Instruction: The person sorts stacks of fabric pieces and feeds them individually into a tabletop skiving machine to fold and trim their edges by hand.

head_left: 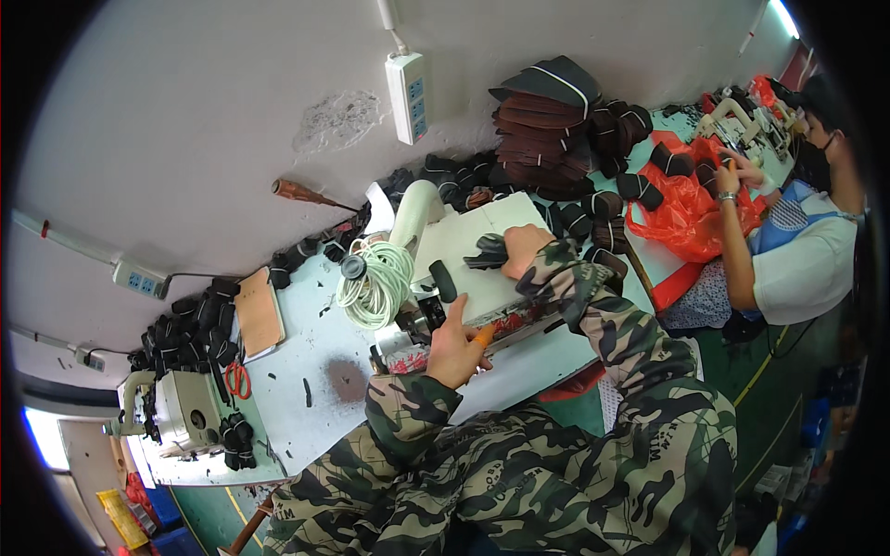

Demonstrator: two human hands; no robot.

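Observation:
In front of me stands a pale machine point(423, 215), like a sewing machine, with a flat cream work plate point(471, 230). My right hand point(527, 250) is closed at the plate's far right part, gripping a small bunch of black fabric pieces point(487, 252). My left hand point(451, 350) is near the machine's front edge, its index finger stretched out and nothing seen in it. An orange cover point(484, 335) is on one of its fingers. Just beyond that index finger, a single black fabric piece point(442, 280) lies by the machine's head.
A coil of whitish cable point(378, 285) hangs on the machine. Brown and black bundles point(542, 130) are stacked by the wall. Left are a notebook point(260, 310), red-handled scissors point(238, 380) and another machine point(185, 415). A co-worker point(802, 250) sits right, by a red plastic bag point(681, 218).

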